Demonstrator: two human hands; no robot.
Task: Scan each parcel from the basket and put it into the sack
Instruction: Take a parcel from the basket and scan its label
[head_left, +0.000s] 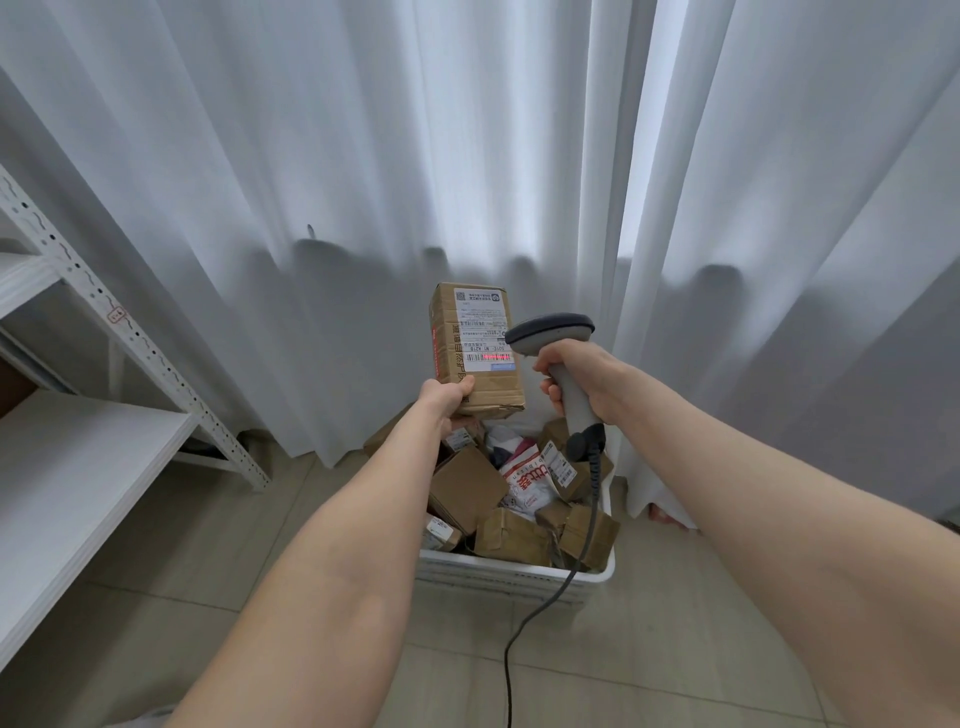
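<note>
- Head view: the left hand (444, 402) holds a brown cardboard parcel (475, 348) upright above the basket (519, 571), pinching its lower left corner with the thumb in front and the fingers curled behind.
- The right hand (566, 374) grips the grey scanner (550, 332) by its handle, fingers (550, 391) wrapped round it. The scanner head sits just right of the parcel's label (483, 332), where a red line shows.
- The white basket stands on the tiled floor (675, 649), heaped with cardboard boxes (467, 488) and a white mailer bag (530, 480).
- The scanner's dark cable (519, 639) hangs over the basket's near right rim.
- A white curtain (363, 156) hangs behind, and a white shelf (78, 457) stands at the left.
</note>
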